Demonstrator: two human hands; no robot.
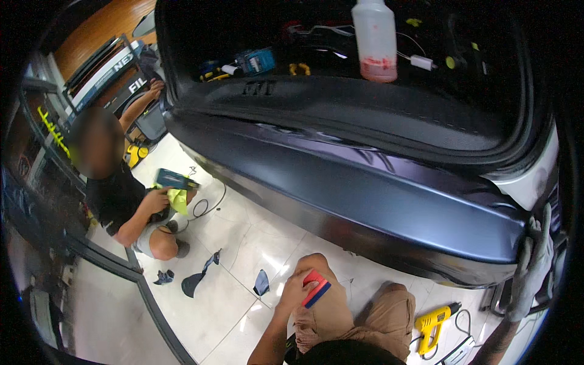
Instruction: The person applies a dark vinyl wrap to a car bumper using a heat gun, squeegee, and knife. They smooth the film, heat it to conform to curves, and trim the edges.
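Note:
My left hand [295,292] is closed around a red squeegee [314,281] with a dark blue edge, held over my left thigh. A grey glove covers my right hand [534,264]. Its fingers are stretched out along the right end of the car's rear bumper [359,198], with the palm side against or very near the surface; actual contact is hard to make out. Dark, satiny blue-grey film appears to cover the bumper. Above it gapes the open black cargo area [292,100].
A spray bottle [376,45] with pinkish liquid stands in the cargo area near a teal tool [257,59]. A yellow heat gun [433,322] lies by my right knee. Dark film scraps [261,283] dot the tiled floor. At left, a co-worker [112,201] crouches holding a teal heat gun [175,180].

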